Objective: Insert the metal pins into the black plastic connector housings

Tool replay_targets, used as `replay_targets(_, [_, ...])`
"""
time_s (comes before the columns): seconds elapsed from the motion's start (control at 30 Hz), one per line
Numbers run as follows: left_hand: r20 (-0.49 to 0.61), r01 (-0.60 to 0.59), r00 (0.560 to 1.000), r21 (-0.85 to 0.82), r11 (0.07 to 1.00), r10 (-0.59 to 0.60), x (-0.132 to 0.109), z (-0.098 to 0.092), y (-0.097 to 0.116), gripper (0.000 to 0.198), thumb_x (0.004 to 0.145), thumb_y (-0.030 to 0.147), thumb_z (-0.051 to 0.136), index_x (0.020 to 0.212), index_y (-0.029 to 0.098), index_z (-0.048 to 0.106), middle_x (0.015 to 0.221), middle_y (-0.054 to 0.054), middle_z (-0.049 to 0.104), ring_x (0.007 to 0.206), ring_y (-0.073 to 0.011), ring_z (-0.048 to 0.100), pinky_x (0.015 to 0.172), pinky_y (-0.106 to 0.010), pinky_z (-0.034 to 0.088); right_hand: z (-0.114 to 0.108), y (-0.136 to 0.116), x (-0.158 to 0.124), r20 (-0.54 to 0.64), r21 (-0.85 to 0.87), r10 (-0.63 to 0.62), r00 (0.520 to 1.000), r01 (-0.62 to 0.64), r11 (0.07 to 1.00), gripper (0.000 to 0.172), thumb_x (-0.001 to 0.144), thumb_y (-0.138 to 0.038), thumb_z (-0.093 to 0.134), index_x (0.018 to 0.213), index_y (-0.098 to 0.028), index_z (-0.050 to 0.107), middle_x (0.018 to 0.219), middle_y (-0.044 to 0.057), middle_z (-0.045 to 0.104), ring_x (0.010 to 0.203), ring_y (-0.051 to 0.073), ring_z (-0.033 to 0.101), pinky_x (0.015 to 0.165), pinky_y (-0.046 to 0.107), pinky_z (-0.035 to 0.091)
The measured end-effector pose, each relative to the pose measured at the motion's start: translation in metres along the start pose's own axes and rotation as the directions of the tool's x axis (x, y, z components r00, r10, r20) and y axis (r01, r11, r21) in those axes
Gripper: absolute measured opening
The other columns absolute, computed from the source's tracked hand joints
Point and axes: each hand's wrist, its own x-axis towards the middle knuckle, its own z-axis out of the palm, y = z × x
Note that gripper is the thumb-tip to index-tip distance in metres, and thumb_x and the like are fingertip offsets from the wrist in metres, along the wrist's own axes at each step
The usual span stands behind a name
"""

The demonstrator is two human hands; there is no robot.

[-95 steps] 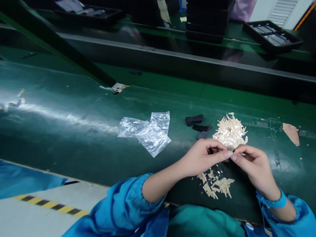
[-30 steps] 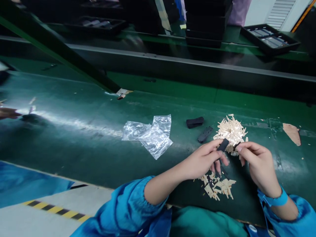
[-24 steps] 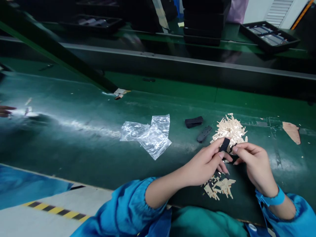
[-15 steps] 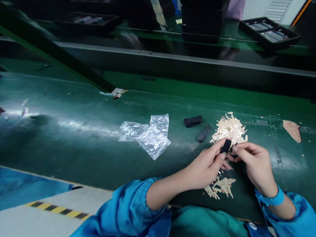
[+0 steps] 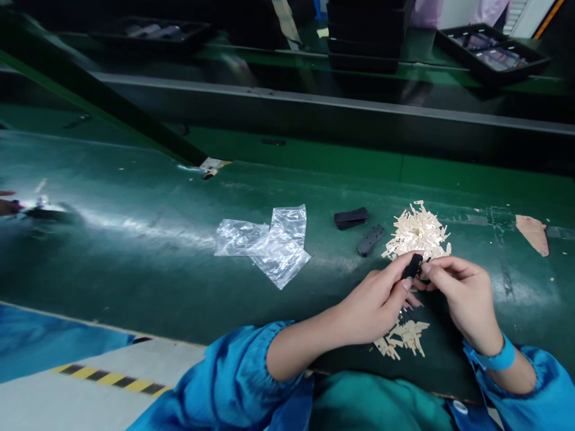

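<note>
A small black strip-shaped part (image 5: 412,266) is pinched between the thumb and fingers of my left hand (image 5: 375,305). Close on its right, the fingertips of my right hand (image 5: 465,296) are pressed together at the strip's edge; what they grip is too small to make out. Just beyond both hands lies a heap of cream-coloured flat slips (image 5: 417,230). A smaller scatter of cream slips (image 5: 406,338) lies below the hands, near my body. Left of the heap are a stack of black strips (image 5: 351,218) and another black strip piece (image 5: 371,240).
Clear plastic bags (image 5: 269,242) lie on the green table (image 5: 157,287) to the left. A slanting green post (image 5: 112,96) meets the table. Black trays (image 5: 492,54) stand on the raised shelf behind. Someone else's hand (image 5: 6,205) shows at the far left edge.
The black strip has turned slightly in my left hand, and my right fingertips stay beside it. Another person's hand has come further into view at the far left.
</note>
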Motion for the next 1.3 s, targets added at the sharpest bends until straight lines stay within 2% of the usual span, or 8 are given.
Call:
replay_targets(0.33, [-0.003,0.019,1.0,0.025,1.0,-0.019,-0.0017,0.0011,0.0006,0.05,0.108,0.025,0.036,0.157,0.019,0.031,0.116,-0.014,0.073,0.088,-0.0212,0.078,0.081,-0.038,0.064,0.0023,-0.0013,0.0003,0.002,-0.007,0.011,1.0,-0.011,1.0,0.006,0.073,-0.027,0.085,0.072,-0.022,0.083,0.063,0.003,0.076,0.055,0.017,0.07,0.055,0.027,0.058])
replay_targets(0.57, [-0.051,-0.004,0.999,0.022,1.0,0.006,-0.0021,0.0035,0.0003,0.05,0.107,0.025,0.038,0.156,0.018,0.034,0.11,-0.012,0.075,0.083,-0.0205,0.078,0.077,-0.036,0.065,0.0046,-0.0068,-0.0013,-0.018,0.017,0.035,0.999,-0.035,0.999,0.007,0.065,-0.025,0.086,0.071,-0.023,0.084,0.069,0.002,0.079,0.056,0.016,0.07,0.056,0.024,0.06])
replay_targets(0.77, [-0.047,-0.018,0.999,0.065,0.998,0.021,-0.0038,0.0035,0.0024,0.049,0.107,0.024,0.038,0.155,0.017,0.035,0.101,-0.01,0.076,0.083,-0.0214,0.078,0.075,-0.036,0.065,0.0039,-0.0059,-0.0015,-0.02,-0.005,0.036,0.999,-0.036,0.999,0.004,0.066,-0.023,0.084,0.069,-0.023,0.082,0.06,0.0,0.074,0.052,0.014,0.069,0.054,0.021,0.057])
replay_targets(1.3, [-0.038,-0.044,0.998,0.028,0.999,0.045,-0.0044,0.0059,-0.0053,0.051,0.106,0.023,0.039,0.156,0.018,0.033,0.111,-0.012,0.075,0.081,-0.0205,0.079,0.074,-0.035,0.066,0.0036,-0.0048,-0.0007,0.008,-0.035,0.005,1.0,-0.004,0.999,0.005,0.07,-0.024,0.082,0.067,-0.022,0.08,0.058,0.0,0.072,0.051,0.013,0.064,0.052,0.023,0.052])
